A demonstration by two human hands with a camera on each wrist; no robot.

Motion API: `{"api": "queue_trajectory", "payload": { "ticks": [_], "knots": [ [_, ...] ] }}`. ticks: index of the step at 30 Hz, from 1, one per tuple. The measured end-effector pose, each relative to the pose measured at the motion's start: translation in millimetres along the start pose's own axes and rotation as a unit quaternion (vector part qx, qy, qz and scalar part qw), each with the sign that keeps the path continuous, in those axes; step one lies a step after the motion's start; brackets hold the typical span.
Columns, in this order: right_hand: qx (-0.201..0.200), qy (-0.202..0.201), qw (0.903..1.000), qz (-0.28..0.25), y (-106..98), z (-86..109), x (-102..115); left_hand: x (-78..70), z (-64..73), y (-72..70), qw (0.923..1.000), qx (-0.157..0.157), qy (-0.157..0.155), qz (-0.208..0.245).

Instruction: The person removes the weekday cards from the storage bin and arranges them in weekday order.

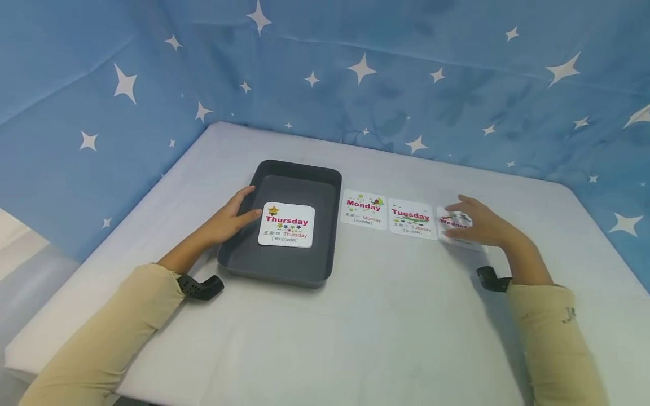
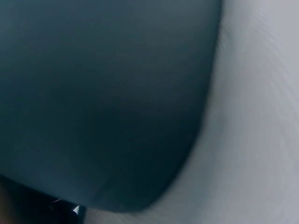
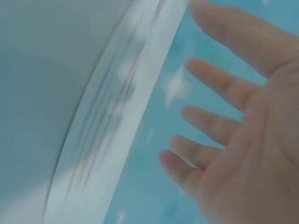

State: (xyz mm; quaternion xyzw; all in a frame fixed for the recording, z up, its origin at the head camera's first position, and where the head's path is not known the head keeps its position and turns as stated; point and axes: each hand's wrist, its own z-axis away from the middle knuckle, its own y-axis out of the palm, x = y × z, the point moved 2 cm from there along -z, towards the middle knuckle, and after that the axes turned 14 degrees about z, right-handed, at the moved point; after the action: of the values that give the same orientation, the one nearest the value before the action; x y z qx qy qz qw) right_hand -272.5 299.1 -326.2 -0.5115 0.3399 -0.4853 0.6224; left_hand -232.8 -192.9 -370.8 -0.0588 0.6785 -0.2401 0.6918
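Observation:
The dark grey baking tray (image 1: 291, 265) lies on the table, and the Thursday card (image 1: 286, 225) is inside it. Gripping the tray's left rim, my left hand (image 1: 228, 221) has its thumb over the inside, close to the card's edge. To the right, the Monday card (image 1: 363, 210) and the Tuesday card (image 1: 412, 219) lie side by side in a row. At the row's right end is the Wednesday card (image 1: 453, 222), partly hidden under my right hand (image 1: 479, 224). The right wrist view shows that hand's fingers spread, holding nothing.
A white cloth covers the table (image 1: 396, 316). Behind it hangs a blue curtain (image 1: 325, 73) with white stars. Black devices are strapped to both wrists.

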Motion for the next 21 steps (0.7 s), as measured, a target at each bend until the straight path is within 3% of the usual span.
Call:
{"api": "queue_trajectory", "payload": {
  "ticks": [3, 8, 13, 16, 21],
  "knots": [
    [-0.025, -0.033, 0.9991, -0.007, -6, -17.3, 48, -0.7, -1.8, 0.9, 1.0, -0.003, 0.003, -0.002],
    [-0.072, -0.129, 0.989, -0.014, -4, -50.4, 141, 3.9, -3.5, 5.4, 1.0, -0.003, 0.002, 0.002],
    [-0.055, -0.229, 0.9716, 0.017, 9, -68.8, 218, 7.4, -4.1, 13.4, 0.9999, -0.001, 0.011, 0.008],
    [-0.017, -0.261, 0.9637, 0.053, 16, -75.0, 244, 7.5, -3.0, 14.0, 0.9999, -0.001, 0.009, 0.005],
    [0.015, -0.257, 0.9609, 0.101, 17, -84.0, 260, 4.0, -2.2, 3.4, 0.9998, -0.015, 0.013, -0.001]
  ]
}}
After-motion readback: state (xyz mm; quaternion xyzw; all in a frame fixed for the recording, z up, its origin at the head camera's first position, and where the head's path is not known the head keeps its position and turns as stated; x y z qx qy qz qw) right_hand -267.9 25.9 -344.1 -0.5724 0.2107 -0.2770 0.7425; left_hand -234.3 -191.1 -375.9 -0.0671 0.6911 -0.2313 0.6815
